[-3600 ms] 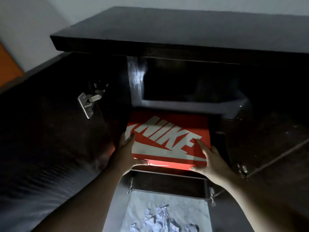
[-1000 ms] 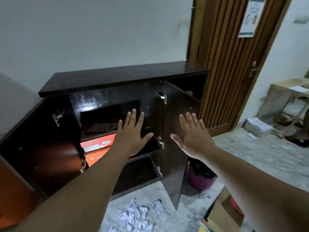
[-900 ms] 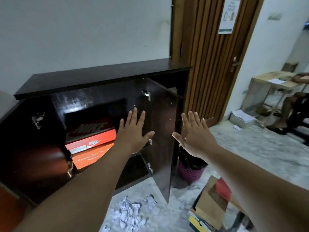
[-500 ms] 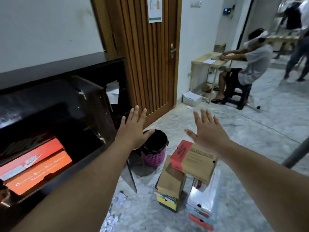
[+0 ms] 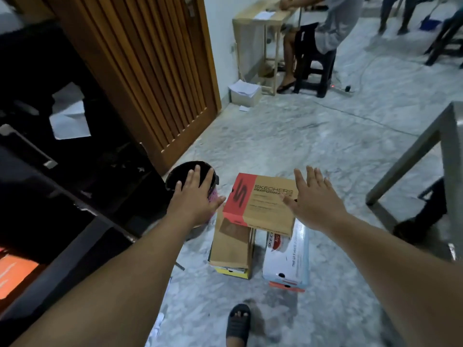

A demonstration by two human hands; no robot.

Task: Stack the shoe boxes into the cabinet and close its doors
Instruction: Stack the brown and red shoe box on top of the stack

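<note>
We see both our forearms bare, no sleeves, no watch or rings on our left hand (image 5: 194,200) or right hand (image 5: 317,199), and a dark open-toed slide sandal (image 5: 238,321) on our foot.

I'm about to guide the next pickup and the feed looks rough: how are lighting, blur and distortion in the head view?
Head view: the cabinet side is nearly black, detail lost; the floor and the Skechers box are evenly lit and its lettering reads; left hand and right hand are slightly motion-softened; the wide lens bends the door and table leg near the edges.
</note>
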